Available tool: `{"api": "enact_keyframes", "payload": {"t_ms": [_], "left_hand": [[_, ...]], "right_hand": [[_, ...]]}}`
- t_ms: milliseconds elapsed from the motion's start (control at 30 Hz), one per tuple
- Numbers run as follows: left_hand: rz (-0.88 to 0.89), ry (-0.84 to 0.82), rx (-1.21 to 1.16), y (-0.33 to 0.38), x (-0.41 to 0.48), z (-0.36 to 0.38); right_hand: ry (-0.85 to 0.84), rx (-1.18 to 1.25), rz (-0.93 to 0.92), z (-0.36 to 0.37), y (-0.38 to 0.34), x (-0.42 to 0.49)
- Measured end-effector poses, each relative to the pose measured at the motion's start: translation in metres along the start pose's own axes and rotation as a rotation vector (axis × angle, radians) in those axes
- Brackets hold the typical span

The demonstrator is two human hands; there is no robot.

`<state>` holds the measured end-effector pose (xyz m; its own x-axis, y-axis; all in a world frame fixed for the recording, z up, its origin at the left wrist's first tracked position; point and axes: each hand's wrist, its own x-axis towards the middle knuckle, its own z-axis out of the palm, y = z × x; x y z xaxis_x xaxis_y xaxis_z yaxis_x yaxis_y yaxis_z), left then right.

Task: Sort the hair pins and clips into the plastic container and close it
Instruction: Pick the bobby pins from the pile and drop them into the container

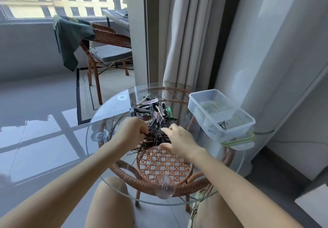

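A heap of thin black hair pins (156, 136) lies in the middle of the round glass table (106, 114). Behind it is a pile of larger hair clips (150, 109) in black, pink and green. My left hand (132, 132) rests on the left side of the pin heap, its fingers pinched on some pins. My right hand (177, 139) hovers over the right side of the heap, fingers spread and touching the pins. The clear plastic container (220, 110) stands open at the table's right edge, with a few black pins in its near corner. It sits on its green-rimmed lid (238, 141).
The glass top rests on a wicker frame (165, 164) with suction pads. A curtain (179, 41) hangs just behind the table. A wicker chair (106, 50) draped with green cloth stands at the far left. My knees are under the table's near edge.
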<state>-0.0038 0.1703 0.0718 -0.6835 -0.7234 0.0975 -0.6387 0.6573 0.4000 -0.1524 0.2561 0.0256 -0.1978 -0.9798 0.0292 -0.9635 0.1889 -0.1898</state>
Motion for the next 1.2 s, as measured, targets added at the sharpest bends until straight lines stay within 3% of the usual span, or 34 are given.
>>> {"api": "enact_keyframes", "payload": {"t_ms": [167,400,900,1000,1200], "left_hand": [[-0.009,0.068,-0.052,0.003,0.003,-0.012],[-0.039,0.088,-0.071,0.009,0.011,-0.035],[-0.074,0.075,-0.157,0.029,0.032,-0.063],[-0.086,0.048,-0.156,0.033,0.034,-0.063],[-0.081,0.030,-0.173,0.046,0.037,-0.065]], "right_hand": [[0.127,-0.048,-0.150,0.008,0.002,0.004],[0.224,0.276,-0.070,-0.021,0.015,0.006],[0.122,0.767,0.130,-0.139,0.079,-0.019],[0.059,0.656,0.191,-0.150,0.112,-0.025],[-0.251,0.228,0.237,-0.132,0.138,-0.014]]}}
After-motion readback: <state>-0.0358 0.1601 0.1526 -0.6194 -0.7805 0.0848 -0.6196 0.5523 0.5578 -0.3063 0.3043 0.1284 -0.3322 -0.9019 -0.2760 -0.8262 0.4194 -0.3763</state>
